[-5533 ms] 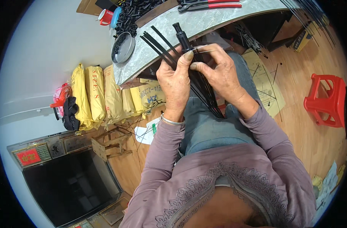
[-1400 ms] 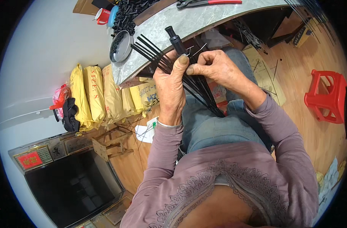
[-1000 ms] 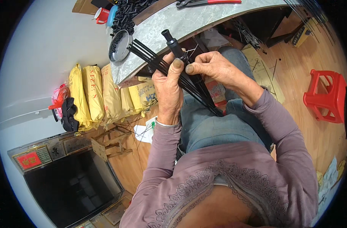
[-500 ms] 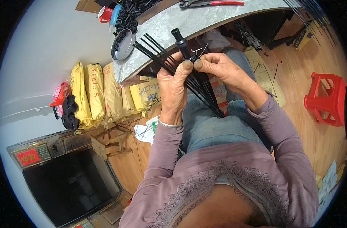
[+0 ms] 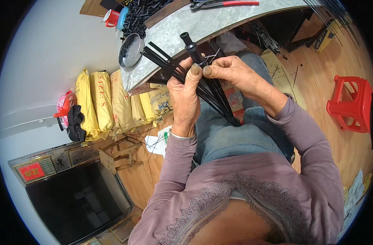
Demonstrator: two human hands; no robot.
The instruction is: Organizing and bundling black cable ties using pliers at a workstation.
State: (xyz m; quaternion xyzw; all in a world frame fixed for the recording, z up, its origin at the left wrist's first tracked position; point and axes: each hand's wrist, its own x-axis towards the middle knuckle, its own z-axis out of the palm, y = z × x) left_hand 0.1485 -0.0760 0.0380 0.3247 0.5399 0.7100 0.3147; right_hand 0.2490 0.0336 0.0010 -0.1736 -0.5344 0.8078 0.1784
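A grey, mottled tabletop (image 5: 219, 24) with a metal-like sheen runs across the far side of the scene, above a warm wooden floor (image 5: 317, 73). On it lie red-handled pliers (image 5: 223, 4), a heap of small black parts (image 5: 143, 14), a red mug (image 5: 111, 17) and, at its left edge, a shallow round metal dish (image 5: 130, 50). Below the table's left end, plump yellow sacks (image 5: 109, 102) stand in a row against the pale wall. A red plastic stool (image 5: 351, 104) sits on the floor to the right, and a dark glossy screen (image 5: 76, 200) fills the near left.

Over the denim-clad lap, the left hand (image 5: 186, 102) is wrapped closed around a fanned bundle of thin, stiff black rods (image 5: 211, 92), whose near ends rest on the thigh. The right hand (image 5: 231, 73) pinches a short black cylindrical handle (image 5: 192, 49) at the bundle's far end, thumb and forefinger pressed together just beside the left thumb.
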